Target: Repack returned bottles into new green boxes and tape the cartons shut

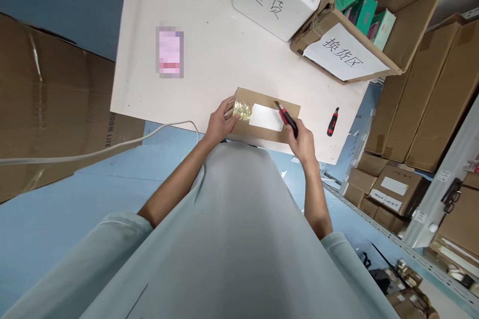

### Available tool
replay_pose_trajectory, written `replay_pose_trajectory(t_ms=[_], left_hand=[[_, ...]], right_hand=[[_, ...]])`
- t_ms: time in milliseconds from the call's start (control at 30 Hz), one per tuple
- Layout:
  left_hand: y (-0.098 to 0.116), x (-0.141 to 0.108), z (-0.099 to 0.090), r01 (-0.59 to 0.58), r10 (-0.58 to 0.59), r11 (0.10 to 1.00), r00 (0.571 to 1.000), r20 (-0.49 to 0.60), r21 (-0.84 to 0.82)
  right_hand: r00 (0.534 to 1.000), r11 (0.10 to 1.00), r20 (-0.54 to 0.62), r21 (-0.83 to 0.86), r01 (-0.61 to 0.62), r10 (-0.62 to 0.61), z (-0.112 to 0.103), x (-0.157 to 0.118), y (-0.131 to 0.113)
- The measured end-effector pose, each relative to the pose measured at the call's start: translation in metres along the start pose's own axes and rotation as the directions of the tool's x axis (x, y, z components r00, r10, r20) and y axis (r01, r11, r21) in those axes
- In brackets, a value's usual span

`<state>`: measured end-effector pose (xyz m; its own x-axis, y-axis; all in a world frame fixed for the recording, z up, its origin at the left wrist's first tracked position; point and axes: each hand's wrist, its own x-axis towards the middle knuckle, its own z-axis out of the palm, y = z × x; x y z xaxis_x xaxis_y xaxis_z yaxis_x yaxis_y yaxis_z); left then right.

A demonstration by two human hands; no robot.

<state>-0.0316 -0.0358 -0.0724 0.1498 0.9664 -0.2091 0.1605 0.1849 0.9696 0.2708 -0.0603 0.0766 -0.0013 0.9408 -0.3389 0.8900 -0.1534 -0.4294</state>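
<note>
A small brown cardboard box [245,133] with a white label [261,117] and shiny clear tape [242,109] at its left end lies at the table's front edge. My left hand [221,120] is wrapped round that left end, its thumb on top near the tape. In my right hand [302,142] is a red and black utility knife [287,118], its tip pointing up and left over the label's upper right part. Whether the tip touches the box I cannot tell. A second red and black utility knife [333,122] lies on the table to the right.
On the white table [209,55] stand a white foam box [269,2] and an open carton [344,55] with green boxes. A blurred pink item [169,52] lies at the left. A white cable [93,153] hangs at left; shelves with cartons [422,99] stand at right.
</note>
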Motion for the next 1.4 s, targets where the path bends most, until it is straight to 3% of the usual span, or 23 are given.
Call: replay_pose_trajectory(t_ms=[67,133,300,500,933,1267,1400], left_hand=[[-0.004,0.0,0.001,0.006,-0.006,0.999,1.0,-0.004,-0.042],[-0.007,0.001,0.003,0.009,-0.009,0.997,1.0,-0.003,-0.082],[-0.011,0.002,0.004,0.017,-0.017,0.991,1.0,-0.003,-0.13],[-0.012,0.003,0.004,0.026,-0.026,0.988,1.0,0.0,-0.15],[-0.008,0.002,0.003,0.021,-0.024,0.985,1.0,-0.016,-0.173],[-0.001,0.005,-0.003,0.033,-0.035,0.99,0.999,-0.008,-0.134],[-0.001,0.006,-0.004,0.067,-0.07,0.99,0.997,-0.022,-0.126]], right_hand=[[0.979,0.986,0.129,-0.031,0.165,-0.16,-0.004,0.01,-0.025],[0.94,0.957,0.241,-0.102,0.273,-0.242,-0.004,0.022,-0.049],[0.88,0.873,0.432,-0.33,0.359,-0.199,-0.001,0.047,-0.091],[0.83,0.799,0.534,-0.425,0.426,-0.159,-0.01,0.057,-0.113],[0.774,0.757,0.602,-0.408,0.51,-0.197,-0.015,0.067,-0.111],[0.713,0.632,0.684,-0.488,0.602,-0.152,-0.01,0.067,-0.113],[0.712,0.609,0.685,-0.503,0.614,-0.153,-0.011,0.064,-0.103]])
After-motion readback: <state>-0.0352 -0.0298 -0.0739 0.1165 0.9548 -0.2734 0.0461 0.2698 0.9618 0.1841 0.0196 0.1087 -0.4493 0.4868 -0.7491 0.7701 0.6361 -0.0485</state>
